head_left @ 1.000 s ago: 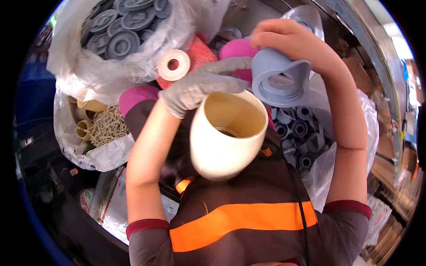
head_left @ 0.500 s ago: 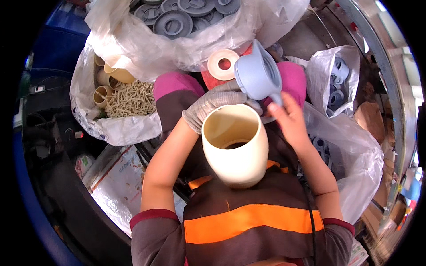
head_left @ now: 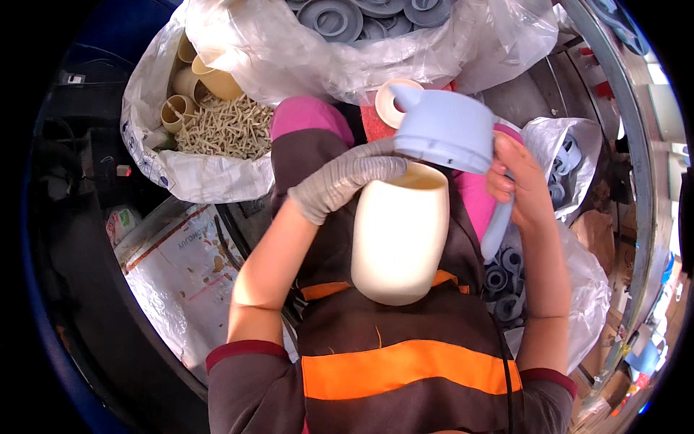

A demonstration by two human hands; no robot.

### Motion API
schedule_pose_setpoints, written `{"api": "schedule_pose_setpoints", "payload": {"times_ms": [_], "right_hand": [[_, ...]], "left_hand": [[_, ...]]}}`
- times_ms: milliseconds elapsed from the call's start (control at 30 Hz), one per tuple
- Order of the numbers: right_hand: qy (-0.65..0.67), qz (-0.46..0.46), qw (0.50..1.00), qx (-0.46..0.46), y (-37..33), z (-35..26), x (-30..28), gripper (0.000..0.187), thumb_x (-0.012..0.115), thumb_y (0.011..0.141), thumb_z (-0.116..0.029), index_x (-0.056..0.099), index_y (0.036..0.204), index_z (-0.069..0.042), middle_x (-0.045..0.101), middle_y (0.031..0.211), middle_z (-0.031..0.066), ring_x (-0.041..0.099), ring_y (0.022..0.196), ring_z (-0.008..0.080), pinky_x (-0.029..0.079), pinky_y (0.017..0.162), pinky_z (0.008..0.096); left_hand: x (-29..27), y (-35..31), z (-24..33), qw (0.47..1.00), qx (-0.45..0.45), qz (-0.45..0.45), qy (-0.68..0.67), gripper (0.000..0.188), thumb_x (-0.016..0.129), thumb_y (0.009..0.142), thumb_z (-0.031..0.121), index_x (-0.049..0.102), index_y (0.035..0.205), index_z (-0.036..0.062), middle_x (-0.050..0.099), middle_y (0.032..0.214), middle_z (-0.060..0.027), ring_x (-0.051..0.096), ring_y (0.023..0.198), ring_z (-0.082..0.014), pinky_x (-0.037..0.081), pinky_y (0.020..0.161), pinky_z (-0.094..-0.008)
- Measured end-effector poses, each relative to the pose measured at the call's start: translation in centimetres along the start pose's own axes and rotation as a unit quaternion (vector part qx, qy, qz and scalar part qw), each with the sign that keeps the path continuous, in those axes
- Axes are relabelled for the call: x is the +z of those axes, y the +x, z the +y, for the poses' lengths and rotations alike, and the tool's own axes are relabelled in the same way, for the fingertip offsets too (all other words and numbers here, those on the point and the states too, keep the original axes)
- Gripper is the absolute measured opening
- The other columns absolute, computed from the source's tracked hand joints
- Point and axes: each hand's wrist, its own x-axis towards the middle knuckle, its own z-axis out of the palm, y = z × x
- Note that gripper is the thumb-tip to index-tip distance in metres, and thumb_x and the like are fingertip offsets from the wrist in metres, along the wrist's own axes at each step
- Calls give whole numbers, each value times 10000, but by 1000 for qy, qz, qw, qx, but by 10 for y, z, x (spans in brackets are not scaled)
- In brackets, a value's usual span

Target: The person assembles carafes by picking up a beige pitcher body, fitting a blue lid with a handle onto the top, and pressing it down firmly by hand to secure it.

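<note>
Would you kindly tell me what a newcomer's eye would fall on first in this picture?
In the middle, the gloved left hand grips the rim of a cream plastic jug body, while the bare right hand holds a pale blue spouted lid over its mouth. A clear bag of grey plastic discs lies above.

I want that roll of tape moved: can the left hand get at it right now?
Probably not: the left hand grips the cream jug, and the blue lid in the right hand overlaps the tape roll.
</note>
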Motion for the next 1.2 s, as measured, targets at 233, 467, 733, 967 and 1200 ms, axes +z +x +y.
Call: {"api": "schedule_pose_setpoints", "payload": {"times_ms": [233, 467, 733, 967, 1200], "right_hand": [[-37, -8, 999, 37, -4, 0, 8, 318, 555, 940, -288, 571, 1114, -23, 428, 666, -53, 362, 470, 11, 272, 391, 176], [-165, 4, 986, 29, -1, 12, 8, 381, 554, 939, -304, 574, 1148, 13, 428, 677, -51, 375, 468, 19, 290, 399, 198], [-165, -12, 986, 22, 13, 23, 9, 370, 568, 933, -299, 585, 1141, 7, 442, 667, -46, 381, 466, 21, 310, 406, 197], [-221, -23, 974, -33, 20, 43, -3, 351, 596, 913, -293, 596, 1139, -25, 461, 592, -45, 400, 453, 26, 314, 412, 194], [-216, -29, 973, -74, 15, 53, -8, 289, 605, 902, -220, 599, 1125, -36, 493, 616, -41, 400, 470, 17, 303, 421, 191]], "left_hand": [[-27, 21, -42, 989, 10, -16, -145, 388, 641, 857, 181, 554, 1198, 18, 632, 1067, -61, 597, 990, -149, 487, 888, -306], [-19, 27, -68, 912, 5, 68, -405, 476, 607, 890, 365, 533, 1218, 28, 603, 1162, -117, 591, 1063, -234, 476, 954, -386], [-10, 27, -57, 891, -3, 86, -445, 773, 474, 857, 645, 448, 1313, 21, 514, 1305, -153, 526, 1172, -275, 416, 1024, -418], [-11, 15, -66, 943, 30, 31, -331, 904, 525, 759, 723, 436, 1318, 18, 525, 1286, -137, 526, 1169, -249, 439, 998, -407], [-12, 2, -65, 995, 81, -3, -65, 696, 632, 853, 463, 412, 1346, 24, 528, 1251, -59, 494, 1151, -143, 397, 993, -300]]}}
